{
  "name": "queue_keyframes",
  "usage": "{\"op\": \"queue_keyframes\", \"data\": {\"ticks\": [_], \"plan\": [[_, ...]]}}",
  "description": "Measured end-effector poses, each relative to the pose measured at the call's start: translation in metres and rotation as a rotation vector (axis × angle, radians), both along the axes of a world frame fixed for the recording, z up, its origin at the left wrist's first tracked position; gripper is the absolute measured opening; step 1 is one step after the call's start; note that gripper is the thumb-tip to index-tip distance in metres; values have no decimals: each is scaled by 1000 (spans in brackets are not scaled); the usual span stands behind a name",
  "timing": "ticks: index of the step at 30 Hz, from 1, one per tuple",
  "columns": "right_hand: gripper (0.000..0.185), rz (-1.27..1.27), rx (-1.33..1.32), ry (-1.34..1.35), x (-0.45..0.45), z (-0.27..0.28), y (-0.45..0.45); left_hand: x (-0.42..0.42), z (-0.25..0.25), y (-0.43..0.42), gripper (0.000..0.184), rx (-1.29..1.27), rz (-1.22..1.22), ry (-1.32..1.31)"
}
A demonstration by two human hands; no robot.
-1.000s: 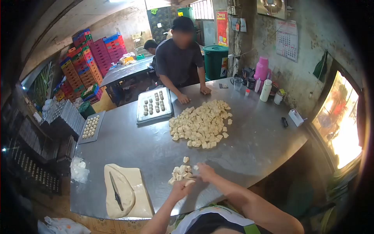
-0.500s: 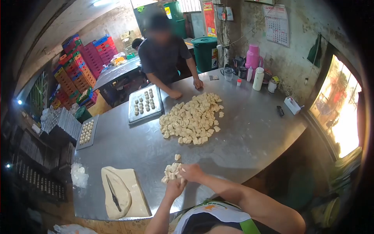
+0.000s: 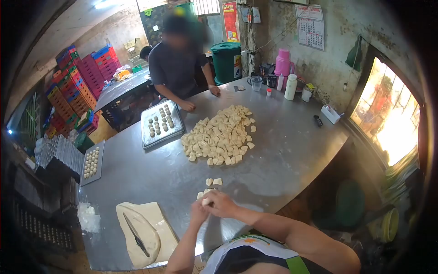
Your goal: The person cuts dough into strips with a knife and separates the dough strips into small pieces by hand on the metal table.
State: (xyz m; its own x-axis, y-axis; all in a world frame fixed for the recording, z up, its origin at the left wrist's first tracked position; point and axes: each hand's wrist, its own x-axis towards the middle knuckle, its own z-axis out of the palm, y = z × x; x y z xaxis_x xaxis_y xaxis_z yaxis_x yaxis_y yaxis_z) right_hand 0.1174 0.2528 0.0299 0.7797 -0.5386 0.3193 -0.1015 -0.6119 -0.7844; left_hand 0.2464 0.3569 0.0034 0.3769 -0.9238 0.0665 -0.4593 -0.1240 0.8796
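Observation:
My left hand (image 3: 198, 213) and my right hand (image 3: 221, 204) meet near the front of the metal table, fingers closed around a small piece of dough (image 3: 206, 201). The fingers partly hide it and the few cut pieces just behind. Two loose dough pieces (image 3: 217, 181) lie side by side a little beyond my hands. To the left, a folded slab of dough (image 3: 164, 226) rests on the table with a knife (image 3: 137, 237) lying on top. A large heap of cut dough pieces (image 3: 219, 134) covers the middle of the table.
Across the metal table (image 3: 278, 173) stands a person (image 3: 178, 68), hands at its far edge. A tray of dough balls (image 3: 147, 114) sits left of the heap, and a smaller tray (image 3: 98, 171) at the left edge. White flour (image 3: 89, 218) lies front left; a pink thermos (image 3: 283, 64) stands back right.
My hands have drawn together over the small cluster, which now shows fewer pieces. A second loose piece lies beside the single one beyond them. The whole view has shifted slightly.

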Motion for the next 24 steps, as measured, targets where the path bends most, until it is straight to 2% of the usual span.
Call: {"op": "queue_keyframes", "data": {"ticks": [2, 3, 5, 6, 7, 8, 9, 10, 11, 12, 13, 16, 19, 20, 21, 22, 23, 24], "plan": [[39, -94, -17, 96, 2, -12, -1, -22, 18, 4, 27, 140, 68, -153], [38, -121, -90, 194, 4, -29, -12, -25, 24, 9, 27, 142, 67, -146], [37, -152, -156, 288, 5, -51, -35, -23, 35, 19, 26, -64, -173, -223], [35, -151, -25, 454, -1, -58, -48, -22, 36, 26, 25, -157, -296, -251], [34, -141, 122, 627, -6, -65, -43, -15, 38, 33, 25, -128, -303, -233], [34, -138, 132, 642, -7, -58, -35, -2, 41, 25, 31, -86, -256, -51], [33, -120, 56, 478, -5, -49, -29, 7, 38, 19, 37, -50, -202, 126], [33, -105, -7, 313, -4, -36, -14, 11, 23, 22, 37, -36, -201, 137], [32, -97, -77, 144, -2, -24, -6, 15, 7, 18, 38, -204, -73, 12], [32, -104, -80, 149, 2, -14, -6, 19, -2, 11, 39, -382, 56, -114], [32, -29, -49, 153, 4, -7, -5, 19, 7, 7, 39, -383, 53, -102], [32, 145, 48, 178, 2, 8, 8, 26, 37, 9, 31, 57, -206, 260], [30, -9, -21, -69, 0, 21, 4, 18, 25, -5, 31, 51, -213, 182], [30, 1, -7, -55, -1, 11, -5, 11, 21, -7, 31, 51, -214, 147], [30, -75, 39, 227, 2, -7, -20, 5, 25, -9, 31, 65, -198, 161], [31, -144, 88, 514, 5, -12, -27, -2, 34, -8, 29, 96, -284, 98], [31, -123, 114, 530, 5, -17, -40, -7, 42, -6, 28, 132, -373, 38], [38, -64, 106, 668, 10, -7, -61, -8, 45, -8, 27, 159, -470, -31]]}}
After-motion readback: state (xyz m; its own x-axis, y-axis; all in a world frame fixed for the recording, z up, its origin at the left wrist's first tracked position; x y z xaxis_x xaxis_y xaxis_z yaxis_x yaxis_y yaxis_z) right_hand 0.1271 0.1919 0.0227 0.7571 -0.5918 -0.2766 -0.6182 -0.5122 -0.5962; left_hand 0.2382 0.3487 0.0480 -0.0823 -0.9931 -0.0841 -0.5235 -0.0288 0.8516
